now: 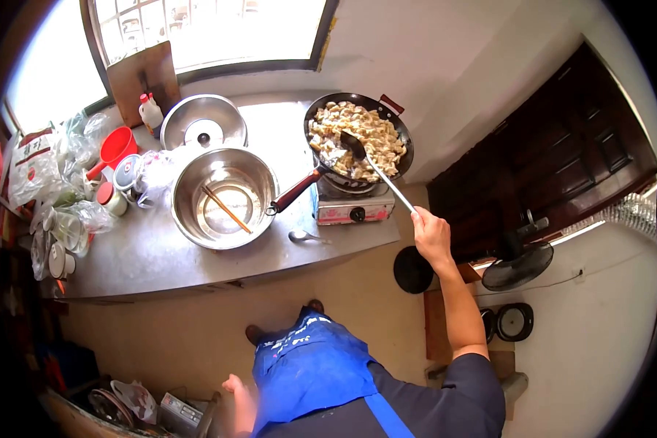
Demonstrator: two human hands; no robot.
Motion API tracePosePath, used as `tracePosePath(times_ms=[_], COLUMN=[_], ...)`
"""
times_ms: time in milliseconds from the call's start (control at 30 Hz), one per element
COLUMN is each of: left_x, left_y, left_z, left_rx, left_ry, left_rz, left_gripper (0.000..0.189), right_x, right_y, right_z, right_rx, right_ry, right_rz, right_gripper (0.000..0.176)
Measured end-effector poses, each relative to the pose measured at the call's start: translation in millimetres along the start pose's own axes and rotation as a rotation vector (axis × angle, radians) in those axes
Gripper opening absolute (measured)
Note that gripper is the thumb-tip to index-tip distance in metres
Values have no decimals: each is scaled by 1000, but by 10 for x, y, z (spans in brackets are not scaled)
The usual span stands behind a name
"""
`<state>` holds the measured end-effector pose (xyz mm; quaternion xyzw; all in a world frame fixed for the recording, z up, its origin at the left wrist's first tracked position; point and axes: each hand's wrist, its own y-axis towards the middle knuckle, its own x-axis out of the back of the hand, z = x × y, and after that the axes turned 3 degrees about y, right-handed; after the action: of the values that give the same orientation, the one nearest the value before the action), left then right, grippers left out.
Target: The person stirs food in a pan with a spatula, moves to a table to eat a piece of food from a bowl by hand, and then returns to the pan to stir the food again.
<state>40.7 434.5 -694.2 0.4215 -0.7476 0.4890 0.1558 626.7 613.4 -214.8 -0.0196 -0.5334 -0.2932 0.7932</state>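
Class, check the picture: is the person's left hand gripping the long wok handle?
No, the left hand is down beside the blue apron, apart from the long wok handle.

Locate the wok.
Head view, upper part, just right of centre: the wok sits on the stove, right of the steel pot.

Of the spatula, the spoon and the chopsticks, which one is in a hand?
The spatula, with the right hand around its handle. The spoon lies on the counter; the chopsticks rest in the pot.
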Motion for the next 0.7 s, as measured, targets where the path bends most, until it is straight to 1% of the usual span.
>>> tracePosePath(times_ms=[33,100,133,233,300,333,367,400,467,500,533,567,600,633,700], left_x=[17,23,27,15,-15,-25,-22,-16,-23,-10,-5,17,29,59,100], left_y=[-14,-57,-95,-174,-179,-99,23,38,19,-63,-171,-274,-358,-428,-596], left_z=[-16,-50,-53,-36,35,111,184,193,260,247,223,193,185,183,146], left_rx=[-1,16,17,1,-13,-15,-25,-34,-7,13,23,35,48,59,77], left_ry=[-1,1,0,-40,128,127,102,75,53,48,42,33,21,14,-6], left_rz=[-1,-32,-35,-82,-153,-154,-98,-43,-51,-62,-74,-84,-90,-97,-104], left_gripper=[43,42,42,41,41,41,43,44,46,46,47,47,48,49,50], right_x=[6,49,91,205,223,203,166,159,132,80,-59,-247,-350,-294,-167], right_y=[22,99,150,365,581,690,793,885,1051,1113,1208,1323,1400,1405,1412], right_z=[-33,-123,-166,-284,-449,-540,-665,-719,-808,-868,-1077,-1375,-1519,-1381,-1071], right_rx=[0,-84,-88,10,20,35,58,62,18,10,14,37,59,63,-552], right_ry=[2,110,116,26,-26,-52,-67,-64,-136,-160,-157,-11,134,136,798], right_rz=[-1,-41,-70,-185,-203,-214,-224,-223,-126,-124,-121,-114,-106,-103,258], right_gripper=[26,28,29,31,32,32,33,33,32,31,31,30,30,30,30])
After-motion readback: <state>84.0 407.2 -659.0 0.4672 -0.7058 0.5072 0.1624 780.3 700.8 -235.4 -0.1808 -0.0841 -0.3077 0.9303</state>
